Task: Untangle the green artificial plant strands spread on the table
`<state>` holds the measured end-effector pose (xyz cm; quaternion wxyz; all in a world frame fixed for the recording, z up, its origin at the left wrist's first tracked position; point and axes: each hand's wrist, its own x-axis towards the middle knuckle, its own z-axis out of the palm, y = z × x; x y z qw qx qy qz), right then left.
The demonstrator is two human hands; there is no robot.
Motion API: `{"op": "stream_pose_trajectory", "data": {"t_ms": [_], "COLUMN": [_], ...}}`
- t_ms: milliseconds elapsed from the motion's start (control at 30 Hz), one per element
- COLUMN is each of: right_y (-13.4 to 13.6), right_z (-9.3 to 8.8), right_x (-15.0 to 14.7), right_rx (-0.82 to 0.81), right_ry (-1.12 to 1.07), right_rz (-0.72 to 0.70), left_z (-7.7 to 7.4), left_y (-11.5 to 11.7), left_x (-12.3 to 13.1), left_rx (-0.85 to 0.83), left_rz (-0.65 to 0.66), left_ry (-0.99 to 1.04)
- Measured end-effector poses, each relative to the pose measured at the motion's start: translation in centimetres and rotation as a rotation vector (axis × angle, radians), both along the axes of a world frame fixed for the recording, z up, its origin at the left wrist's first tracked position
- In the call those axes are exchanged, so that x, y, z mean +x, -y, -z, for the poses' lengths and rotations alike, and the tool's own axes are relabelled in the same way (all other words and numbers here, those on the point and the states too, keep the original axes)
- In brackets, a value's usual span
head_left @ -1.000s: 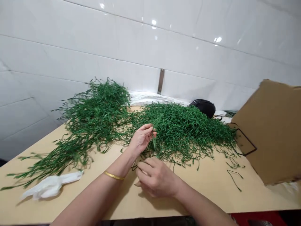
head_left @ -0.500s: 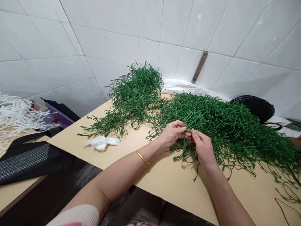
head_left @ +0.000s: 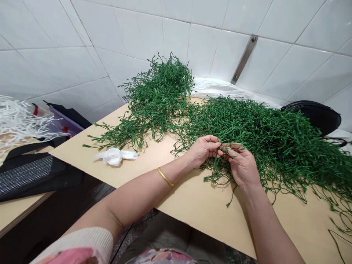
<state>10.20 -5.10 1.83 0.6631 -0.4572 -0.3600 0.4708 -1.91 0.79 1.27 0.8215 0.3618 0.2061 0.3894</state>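
Two tangled heaps of thin green artificial vine lie on a pale wooden tabletop (head_left: 198, 205). One heap (head_left: 161, 97) rises at the back, and a wider one (head_left: 277, 146) spreads to the right. My left hand (head_left: 203, 150), with a gold bangle (head_left: 165, 176) on its wrist, and my right hand (head_left: 242, 168) meet at the front of the wider heap. Their fingertips pinch green strands between them. The exact strand ends are hidden by my fingers. A crumpled white tissue (head_left: 115, 156) lies left of my left hand.
White tiled walls with a metal bracket (head_left: 244, 58) rise behind the table. White cloth (head_left: 217, 88) and a black bag (head_left: 313, 117) sit at the back. Left of the table are shredded white strands (head_left: 16, 121), a purple container (head_left: 66, 123) and dark mesh fabric (head_left: 27, 174).
My view has turned left and tilted, so the cardboard sheet has left the frame. My hands have moved from one above the other to side by side, fingertips together on the strands.
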Motion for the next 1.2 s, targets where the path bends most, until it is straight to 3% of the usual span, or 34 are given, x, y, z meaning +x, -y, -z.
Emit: {"op": "stream_pose_trajectory", "data": {"t_ms": [133, 300, 500, 700, 967, 1100, 1200], "right_y": [-0.3, -0.4, -0.2, -0.5, -0.2, -0.4, -0.5], "right_z": [0.1, 0.2, 0.4, 1.1, 0.5, 0.5, 0.8], "right_x": [0.2, 0.2, 0.0, 0.5, -0.7, -0.6, -0.3], "right_rx": [-0.05, -0.075, 0.023, 0.077, 0.018, 0.036, 0.042], "right_ry": [-0.057, -0.063, 0.074, 0.155, 0.036, 0.029, 0.141], "right_rz": [0.048, 0.095, 0.128, 0.138, 0.069, 0.044, -0.036], "left_z": [0.4, 0.6, 0.2, 0.3, 0.3, 0.5, 0.7], "left_y": [-0.5, -0.5, 0.0, 0.0, 0.0, -0.1, -0.2], "left_x": [-0.2, -0.2, -0.1, 0.0, 0.5, 0.5, 0.5], "left_rx": [-0.06, -0.019, 0.023, -0.019, -0.151, -0.193, -0.214], "left_rz": [0.066, 0.095, 0.096, 0.203, -0.026, -0.023, -0.019], "left_ry": [0.029, 0.006, -0.053, -0.15, -0.061, -0.02, 0.028]}}
